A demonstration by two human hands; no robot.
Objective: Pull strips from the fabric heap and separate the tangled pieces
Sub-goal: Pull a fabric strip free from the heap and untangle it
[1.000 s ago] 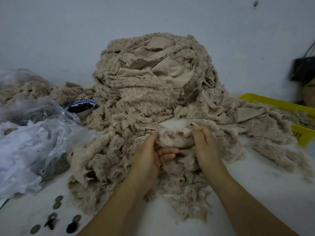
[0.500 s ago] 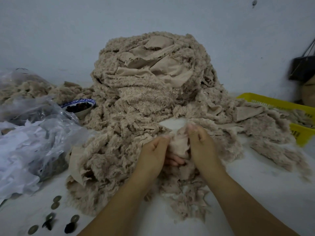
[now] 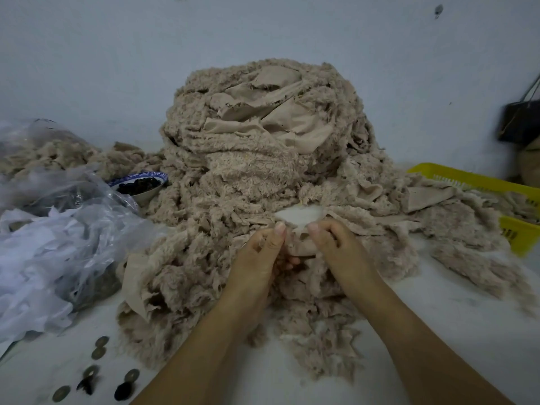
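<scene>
A tall heap of beige fuzzy fabric strips (image 3: pixel 257 147) fills the middle of the white table and spreads toward me. At its front foot my left hand (image 3: pixel 260 258) and my right hand (image 3: pixel 336 247) sit close together, thumbs up. Both pinch one small beige fabric piece (image 3: pixel 301 245) between thumb and curled fingers. The fingers under the piece are mostly hidden.
Clear plastic bags (image 3: pixel 58 238) with white scraps lie at the left. A blue-rimmed bowl (image 3: pixel 140 185) of dark bits stands behind them. A yellow basket (image 3: pixel 496 200) sits at the right, and several coins (image 3: pixel 96 366) lie near the table's front left.
My hands have drawn closer together on the fabric piece and shifted slightly toward me; the piece is bunched smaller between the thumbs.
</scene>
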